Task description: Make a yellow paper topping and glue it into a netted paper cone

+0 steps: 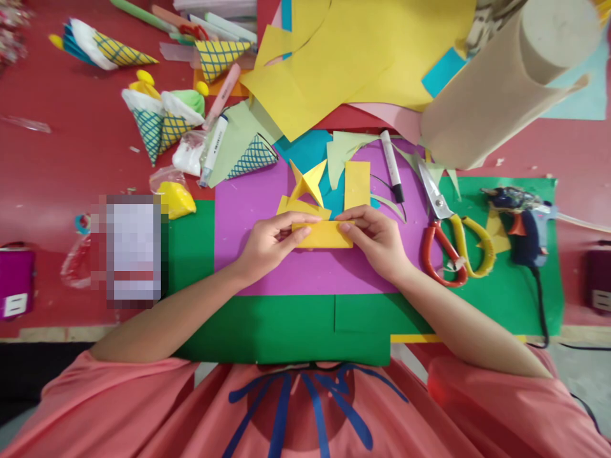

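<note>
While the yellow paper strip [323, 235] is pinched by both hands' fingers [305, 224], its fold is judged only half made; a folded yellow star piece [309, 181] lies just beyond them.

- A craft table, the sort found in a hobby room or classroom, though which of the two cannot be told
- Red tabletop [57, 159] covered in cut paper: yellow sheets [363, 57] at the upper middle, a purple sheet [305, 270] on a green sheet [267, 331] at the centre
- Tools at the right: scissors [453, 235] with red and yellow handles, a glue gun [522, 226] with its cord, a marker [392, 166]
- Finished paper cones [162, 124] with a lattice pattern at the upper left
- A roll of tan paper [506, 83] at the upper right
- More pens and markers [210, 22] along the top edge
</note>
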The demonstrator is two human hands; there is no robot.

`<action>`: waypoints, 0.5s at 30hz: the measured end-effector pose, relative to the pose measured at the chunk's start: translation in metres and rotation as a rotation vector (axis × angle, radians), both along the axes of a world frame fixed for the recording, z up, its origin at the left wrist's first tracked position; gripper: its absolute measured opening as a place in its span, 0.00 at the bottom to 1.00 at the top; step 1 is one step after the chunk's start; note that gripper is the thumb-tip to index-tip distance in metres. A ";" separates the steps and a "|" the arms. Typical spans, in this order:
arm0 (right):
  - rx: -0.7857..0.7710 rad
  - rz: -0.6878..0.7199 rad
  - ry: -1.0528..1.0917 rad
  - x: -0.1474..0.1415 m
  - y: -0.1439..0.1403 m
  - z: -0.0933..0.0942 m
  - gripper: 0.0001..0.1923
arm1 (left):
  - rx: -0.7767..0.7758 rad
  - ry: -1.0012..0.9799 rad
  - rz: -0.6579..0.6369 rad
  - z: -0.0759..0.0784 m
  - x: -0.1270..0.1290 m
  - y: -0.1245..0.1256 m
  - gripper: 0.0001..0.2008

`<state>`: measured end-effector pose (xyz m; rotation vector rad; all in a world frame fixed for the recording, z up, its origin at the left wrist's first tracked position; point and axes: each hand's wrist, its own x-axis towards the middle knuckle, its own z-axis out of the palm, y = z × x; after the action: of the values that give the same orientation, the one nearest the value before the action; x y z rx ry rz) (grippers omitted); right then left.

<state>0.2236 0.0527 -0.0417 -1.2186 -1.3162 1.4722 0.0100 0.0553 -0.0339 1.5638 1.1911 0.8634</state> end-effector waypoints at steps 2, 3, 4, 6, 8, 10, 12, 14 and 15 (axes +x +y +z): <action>-0.005 0.007 0.006 0.000 0.000 0.001 0.09 | 0.004 0.007 -0.010 0.000 -0.001 0.000 0.12; -0.005 0.016 0.005 0.000 0.000 0.001 0.08 | 0.004 0.017 -0.015 -0.001 -0.001 0.000 0.12; 0.000 0.030 -0.007 0.000 0.000 0.002 0.07 | 0.008 0.033 -0.022 -0.001 -0.001 0.000 0.12; 0.035 0.072 -0.075 0.000 0.000 0.004 0.06 | 0.040 0.076 -0.052 -0.001 -0.002 -0.001 0.11; 0.096 0.129 -0.170 0.000 -0.001 0.006 0.05 | 0.116 0.124 -0.111 -0.002 -0.002 -0.002 0.10; 0.155 0.194 -0.242 0.001 -0.002 0.007 0.05 | 0.217 0.162 -0.192 -0.003 -0.003 -0.004 0.10; 0.202 0.250 -0.272 0.001 -0.002 0.009 0.05 | 0.311 0.168 -0.257 -0.004 -0.003 -0.005 0.10; 0.239 0.286 -0.280 0.001 -0.002 0.009 0.05 | 0.357 0.169 -0.283 -0.005 -0.004 -0.006 0.11; 0.261 0.295 -0.281 0.001 -0.002 0.010 0.04 | 0.358 0.175 -0.286 -0.005 -0.004 -0.007 0.12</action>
<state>0.2245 0.0505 -0.0321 -1.1214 -1.8812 1.3030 0.0062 0.0483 -0.0394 2.0789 0.9323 0.7908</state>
